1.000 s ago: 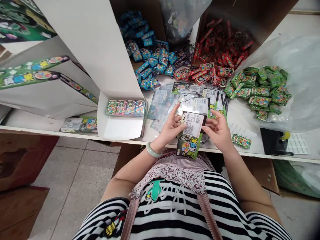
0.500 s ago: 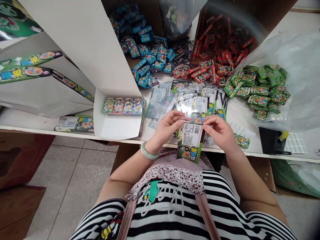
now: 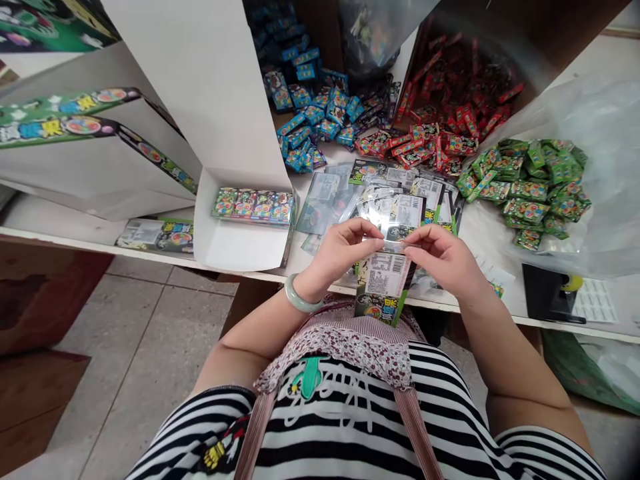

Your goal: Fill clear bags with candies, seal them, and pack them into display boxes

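Note:
Directly in front of me hangs a printed plastic packaging bag (image 3: 383, 283) with a white label panel, a barcode and a colourful lower part. My left hand (image 3: 346, 255) pinches the left side of its clear top edge between thumb and fingers. At the right side of that edge, the thumb and index finger of my right hand (image 3: 444, 261) are closed on it too. Just behind my fingers, more printed bags (image 3: 415, 203) lie overlapped in a pile on the table. What is inside the held bag, if anything, I cannot make out.
An open white carton (image 3: 239, 250) holds a row of small colourful boxes (image 3: 254, 204). Behind the pile lie blue packs (image 3: 320, 117), red packs (image 3: 425, 143) and green packs (image 3: 530, 190). A black tape dispenser (image 3: 547, 293) stands near the table's right front edge.
The view has shifted slightly, so the surroundings sit further right. My fingertips have come a little closer together along the bag's top edge. Both hands keep their pinch.

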{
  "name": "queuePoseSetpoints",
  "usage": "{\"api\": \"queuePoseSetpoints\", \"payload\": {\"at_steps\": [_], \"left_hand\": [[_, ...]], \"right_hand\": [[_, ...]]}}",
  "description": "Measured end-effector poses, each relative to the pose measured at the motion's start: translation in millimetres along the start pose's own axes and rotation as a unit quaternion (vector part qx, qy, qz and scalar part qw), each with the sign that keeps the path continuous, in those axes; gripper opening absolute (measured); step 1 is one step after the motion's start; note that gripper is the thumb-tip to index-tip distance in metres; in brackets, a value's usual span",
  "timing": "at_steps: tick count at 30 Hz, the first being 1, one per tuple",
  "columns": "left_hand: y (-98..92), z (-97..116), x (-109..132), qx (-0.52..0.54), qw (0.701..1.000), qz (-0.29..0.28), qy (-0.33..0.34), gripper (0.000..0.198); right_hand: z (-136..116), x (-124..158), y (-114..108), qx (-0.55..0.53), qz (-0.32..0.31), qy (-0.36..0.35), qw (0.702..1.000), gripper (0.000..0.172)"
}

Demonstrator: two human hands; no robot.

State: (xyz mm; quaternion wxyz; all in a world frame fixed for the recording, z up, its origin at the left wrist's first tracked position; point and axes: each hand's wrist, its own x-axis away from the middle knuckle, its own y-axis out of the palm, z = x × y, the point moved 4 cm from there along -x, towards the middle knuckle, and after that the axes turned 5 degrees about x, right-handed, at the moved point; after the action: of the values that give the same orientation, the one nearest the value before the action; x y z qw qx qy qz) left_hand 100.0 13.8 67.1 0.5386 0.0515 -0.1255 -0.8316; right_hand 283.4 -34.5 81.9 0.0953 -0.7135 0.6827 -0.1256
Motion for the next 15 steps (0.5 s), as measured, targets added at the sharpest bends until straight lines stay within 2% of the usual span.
{"api": "queuePoseSetpoints", "payload": {"at_steps": [4,9,12,15], "left_hand": [[-1.1,4,2,-0.014,0.999,-0.041,0.031,0.018],[-10.9,-1,14,-0.058,0.987,-0.117,0.098,0.016],[-13.0,-9,15,-0.071,0.985,-0.123,0.094,0.018],[-8.4,-13,11,-0.077,0.986,-0.117,0.086,0.021]], "right_hand": [[-7,-1,-1,0.044,-0.024,-0.011,0.999,0.017],[-10,15,0,0.100,-0.025,-0.107,0.989,0.006],[-3,19,2,0.131,-0.001,-0.145,0.981,0.002],[2,20,9,0.133,0.018,-0.140,0.981,0.003]]}}
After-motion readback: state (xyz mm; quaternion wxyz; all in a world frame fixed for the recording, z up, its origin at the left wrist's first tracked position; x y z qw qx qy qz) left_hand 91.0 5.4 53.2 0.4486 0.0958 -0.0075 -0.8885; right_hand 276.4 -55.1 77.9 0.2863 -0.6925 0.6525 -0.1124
